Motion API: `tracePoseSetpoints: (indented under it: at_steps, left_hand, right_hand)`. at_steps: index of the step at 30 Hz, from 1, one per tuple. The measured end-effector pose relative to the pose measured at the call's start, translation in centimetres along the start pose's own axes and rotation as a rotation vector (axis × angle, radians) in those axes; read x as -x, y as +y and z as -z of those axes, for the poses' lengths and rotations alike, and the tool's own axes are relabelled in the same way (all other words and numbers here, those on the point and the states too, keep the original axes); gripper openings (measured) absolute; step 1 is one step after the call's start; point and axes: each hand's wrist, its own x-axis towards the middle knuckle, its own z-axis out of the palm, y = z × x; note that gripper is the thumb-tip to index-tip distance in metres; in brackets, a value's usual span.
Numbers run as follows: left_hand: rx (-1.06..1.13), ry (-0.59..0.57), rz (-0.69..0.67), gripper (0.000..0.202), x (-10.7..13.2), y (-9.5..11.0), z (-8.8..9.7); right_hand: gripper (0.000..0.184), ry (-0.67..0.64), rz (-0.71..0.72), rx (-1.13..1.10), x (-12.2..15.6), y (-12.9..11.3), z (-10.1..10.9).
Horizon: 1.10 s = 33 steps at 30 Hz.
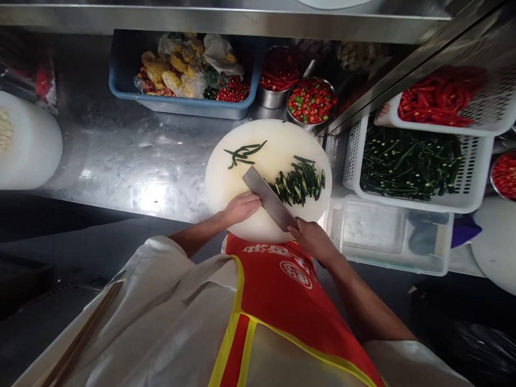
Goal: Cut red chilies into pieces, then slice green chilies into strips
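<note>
The cleaver [264, 194] lies slantwise across the near half of a round white cutting board [278, 144], with its broad blade pointing away and to the left. The right hand [311, 239] has its grip wrapped tight around the handle at the board's near edge. The left hand [242, 207] rests on the board just beside the flat of the blade. Its fingers are curled under, and I cannot tell whether that grip pinches anything. Touching the far side of the blade is a heap of green chillies [300, 183], and a few loose green chillies [243, 153] lie well apart at the back left of the board. The board sits on a steel worktop [133, 161]. To the right stands a white basket [355, 156] full of green chillies, with a second basket [497, 110] of red chillies above it and a clear plastic box [387, 236] in front. Behind the board are a metal bowl [291, 114] of chopped red and green chillies and a blue tray [189, 106] holding corn pieces. A red apron [282, 290] fills the foreground.
</note>
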Motion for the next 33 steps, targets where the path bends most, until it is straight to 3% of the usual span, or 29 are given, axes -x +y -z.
tracePoseSetpoints:
  at_steps: [3, 5, 8, 10, 13, 16, 19, 23, 28, 33]
  left_hand:
    - [0.039, 0.021, 0.005, 0.026, 0.2, 0.3, 0.6]
    - [0.06, 0.095, 0.072, 0.024, 0.3, -0.2, 1.7]
    - [0.021, 0.316, 0.338, 0.018, 0.0, -2.2, 4.2]
    - [-0.033, 0.427, 0.535, 0.015, -0.6, -4.0, 6.1]
    - [-0.102, 0.415, 0.674, 0.012, -2.0, -6.0, 8.0]
    - [-0.189, 0.289, 0.554, 0.018, -3.8, -6.5, 8.4]
    - [-0.288, 0.108, 0.41, 0.024, -5.6, -6.1, 7.6]
    - [-0.334, -0.032, 0.387, 0.025, -6.8, -5.2, 6.2]
    - [-0.27, -0.101, 0.242, 0.022, -5.2, -3.6, 4.8]
    - [-0.1, -0.168, -0.013, 0.028, -3.1, -0.9, 2.9]
  right_hand:
    - [0.027, 0.087, -0.024, -0.103, -0.3, 0.9, -0.7]
    - [0.029, 0.129, -0.072, -0.143, 0.7, 2.3, -0.9]
    - [0.033, 0.119, -0.101, -0.157, 3.3, 4.2, -1.2]
    - [0.032, 0.072, -0.044, -0.136, 4.8, 4.7, -1.6]
    - [0.03, -0.01, 0.064, -0.079, 5.5, 4.2, -2.3]
    - [0.029, -0.048, 0.066, -0.062, 4.9, 3.4, -2.9]
    - [0.028, -0.01, -0.005, -0.105, 4.1, 3.1, -3.2]
    - [0.029, 0.067, -0.118, -0.159, 3.9, 3.1, -3.2]
    - [0.03, 0.101, -0.174, -0.195, 4.1, 2.6, -3.1]
    - [0.03, 0.075, -0.163, -0.134, 3.9, 2.0, -2.5]
